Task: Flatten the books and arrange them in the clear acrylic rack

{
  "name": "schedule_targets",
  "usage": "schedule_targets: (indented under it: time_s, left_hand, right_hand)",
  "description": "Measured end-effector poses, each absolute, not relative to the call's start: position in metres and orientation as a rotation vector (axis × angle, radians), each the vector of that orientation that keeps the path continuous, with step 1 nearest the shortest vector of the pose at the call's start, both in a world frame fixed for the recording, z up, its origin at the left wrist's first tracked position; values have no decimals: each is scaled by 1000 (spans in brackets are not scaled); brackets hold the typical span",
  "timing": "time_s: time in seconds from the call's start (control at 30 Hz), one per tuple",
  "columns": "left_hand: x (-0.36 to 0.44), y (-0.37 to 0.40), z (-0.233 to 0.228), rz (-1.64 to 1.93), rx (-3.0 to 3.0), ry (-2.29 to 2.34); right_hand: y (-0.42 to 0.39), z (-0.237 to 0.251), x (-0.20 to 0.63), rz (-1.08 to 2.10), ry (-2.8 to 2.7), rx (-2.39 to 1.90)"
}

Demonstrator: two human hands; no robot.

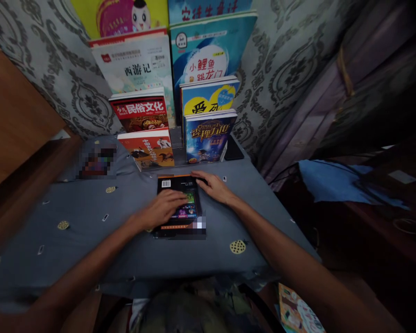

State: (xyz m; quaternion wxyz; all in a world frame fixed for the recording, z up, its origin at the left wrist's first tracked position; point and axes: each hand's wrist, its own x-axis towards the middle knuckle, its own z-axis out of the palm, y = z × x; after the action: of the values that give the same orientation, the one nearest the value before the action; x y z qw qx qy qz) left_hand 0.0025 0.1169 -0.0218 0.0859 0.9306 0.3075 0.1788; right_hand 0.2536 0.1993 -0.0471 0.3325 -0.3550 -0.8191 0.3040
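A dark book (180, 184) lies flat, back cover up, on the grey-blue cloth of the table (90, 231). My left hand (164, 207) rests palm down on the book's middle, fingers together and pointing right. My right hand (213, 186) lies on the book's far right corner and edge, fingers spread over it. Behind the book a tiered clear stand (176, 143) shows several upright books with colourful covers.
A black phone (233, 149) lies to the right of the stand. A wooden panel (17, 111) rises at the left. Patterned wallpaper backs the stand. Blue cloth (336, 180) and dark furniture sit at the right; a colourful book (298, 312) lies low by my right arm.
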Motion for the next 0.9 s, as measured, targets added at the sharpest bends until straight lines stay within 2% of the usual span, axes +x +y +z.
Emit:
schedule_targets:
  time_s: [0.13,0.23,0.53,0.9]
  left_hand:
    - [-37,149,-33,697,2716,1369]
    - [-58,156,-37,685,2661,1509]
    - [-70,123,-36,638,2747,1344]
    - [-54,37,-24,715,2766,1090]
  right_hand:
    - [201,-47,254,774,-2153,-927]
    - [201,-47,254,774,-2159,-928]
    - [200,-49,252,782,-2148,-923]
    - [198,-49,252,734,-2186,-935]
